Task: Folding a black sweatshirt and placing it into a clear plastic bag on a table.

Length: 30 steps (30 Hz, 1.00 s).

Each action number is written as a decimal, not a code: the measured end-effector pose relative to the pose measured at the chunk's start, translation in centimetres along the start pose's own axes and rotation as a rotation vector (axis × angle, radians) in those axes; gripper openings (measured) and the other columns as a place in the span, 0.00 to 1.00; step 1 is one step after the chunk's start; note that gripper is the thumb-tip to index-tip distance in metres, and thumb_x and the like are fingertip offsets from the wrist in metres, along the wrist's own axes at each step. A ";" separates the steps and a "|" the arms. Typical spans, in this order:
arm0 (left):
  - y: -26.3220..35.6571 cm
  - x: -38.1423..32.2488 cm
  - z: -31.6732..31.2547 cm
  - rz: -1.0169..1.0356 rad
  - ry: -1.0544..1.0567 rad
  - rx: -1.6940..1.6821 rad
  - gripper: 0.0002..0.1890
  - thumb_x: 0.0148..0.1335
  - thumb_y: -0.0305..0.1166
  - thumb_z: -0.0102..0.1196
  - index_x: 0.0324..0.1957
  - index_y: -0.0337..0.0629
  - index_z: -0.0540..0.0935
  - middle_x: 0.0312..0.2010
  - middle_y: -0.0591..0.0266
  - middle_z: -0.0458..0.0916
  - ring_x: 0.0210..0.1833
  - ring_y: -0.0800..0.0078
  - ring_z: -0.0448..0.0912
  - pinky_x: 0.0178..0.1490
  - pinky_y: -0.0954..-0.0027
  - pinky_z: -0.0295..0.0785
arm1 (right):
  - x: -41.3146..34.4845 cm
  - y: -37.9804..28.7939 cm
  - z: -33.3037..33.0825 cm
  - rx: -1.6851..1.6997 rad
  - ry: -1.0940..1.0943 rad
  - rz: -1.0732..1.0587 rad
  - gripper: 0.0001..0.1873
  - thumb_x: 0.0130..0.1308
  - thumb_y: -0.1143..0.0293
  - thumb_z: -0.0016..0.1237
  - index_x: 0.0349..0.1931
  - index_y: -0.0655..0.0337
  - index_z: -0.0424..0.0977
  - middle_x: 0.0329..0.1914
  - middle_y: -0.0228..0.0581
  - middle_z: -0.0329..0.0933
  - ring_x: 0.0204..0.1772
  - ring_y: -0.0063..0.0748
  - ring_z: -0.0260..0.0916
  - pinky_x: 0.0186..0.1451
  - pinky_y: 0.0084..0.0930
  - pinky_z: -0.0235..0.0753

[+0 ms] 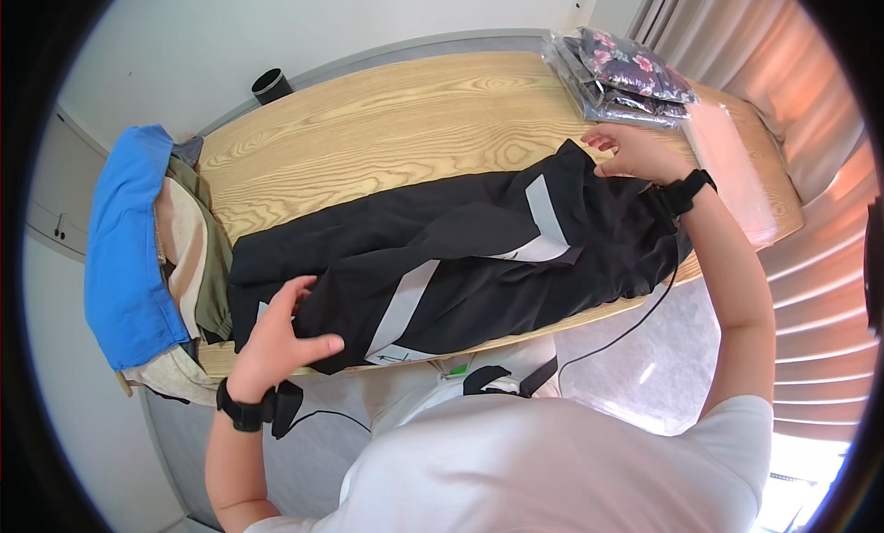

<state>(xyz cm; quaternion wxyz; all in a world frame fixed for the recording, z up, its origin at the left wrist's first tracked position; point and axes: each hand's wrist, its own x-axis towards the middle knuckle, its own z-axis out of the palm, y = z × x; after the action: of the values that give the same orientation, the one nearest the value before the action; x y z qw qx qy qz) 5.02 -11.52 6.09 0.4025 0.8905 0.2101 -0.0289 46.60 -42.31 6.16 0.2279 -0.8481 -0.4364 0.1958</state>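
Observation:
A black garment with pale grey bands point(469, 236) lies stretched across the wooden table point(387, 129), gathered and wrinkled towards its right end. At its lower left, my left hand point(286, 332) has thumb and fingers apart beside a raised fold; light contact with the cloth cannot be told. My right hand point(632, 153) is at the garment's upper right, beside a raised corner, with its fingers loosely curved and apart. No cloth shows gripped in either hand. Both wrists wear black straps with small devices and cables.
A pile of clothes with a blue garment point(131, 256) on top hangs over the table's left end. Plastic-wrapped folded garments point(628, 77), one floral, lie at the back right, near clear plastic bags point(732, 167). A black bin point(272, 86) stands behind the table; a curtain point(801, 111) hangs at right.

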 end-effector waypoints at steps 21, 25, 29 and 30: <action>4.1 0.5 -21.1 0.414 0.961 0.870 0.19 0.49 0.13 0.50 0.45 0.37 0.74 0.40 0.55 0.75 0.46 0.61 0.74 0.51 0.70 0.67 | 1.0 5.4 4.0 -0.137 0.215 0.100 0.10 0.44 0.81 0.52 0.28 0.65 0.68 0.29 0.50 0.73 0.37 0.50 0.71 0.39 0.36 0.69; 0.4 1.7 -17.7 0.581 1.075 1.032 0.17 0.43 0.12 0.52 0.38 0.37 0.74 0.34 0.54 0.73 0.41 0.55 0.73 0.47 0.63 0.67 | -0.5 6.5 3.8 -0.195 0.253 0.090 0.08 0.45 0.83 0.45 0.27 0.66 0.65 0.27 0.53 0.71 0.36 0.55 0.69 0.38 0.38 0.67; -5.1 -0.8 -12.2 0.488 0.750 1.030 0.20 0.33 0.12 0.49 0.34 0.38 0.72 0.32 0.52 0.72 0.41 0.52 0.70 0.47 0.59 0.64 | -1.4 6.9 4.3 -0.198 0.217 0.066 0.09 0.44 0.86 0.41 0.27 0.66 0.64 0.27 0.53 0.70 0.37 0.56 0.68 0.38 0.39 0.65; -6.8 -1.2 -10.9 0.512 0.620 1.039 0.20 0.31 0.12 0.50 0.34 0.38 0.71 0.32 0.52 0.71 0.41 0.51 0.69 0.46 0.58 0.64 | -1.5 6.6 3.9 -0.192 0.151 0.094 0.10 0.44 0.86 0.42 0.29 0.65 0.64 0.29 0.53 0.71 0.39 0.57 0.68 0.40 0.40 0.66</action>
<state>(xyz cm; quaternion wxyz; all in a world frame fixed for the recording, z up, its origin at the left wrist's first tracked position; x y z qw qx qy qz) -0.06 -0.01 8.93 -0.1648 0.9579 0.0565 0.2282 47.98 -46.15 -0.56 0.1684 -0.8979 -0.3944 0.0990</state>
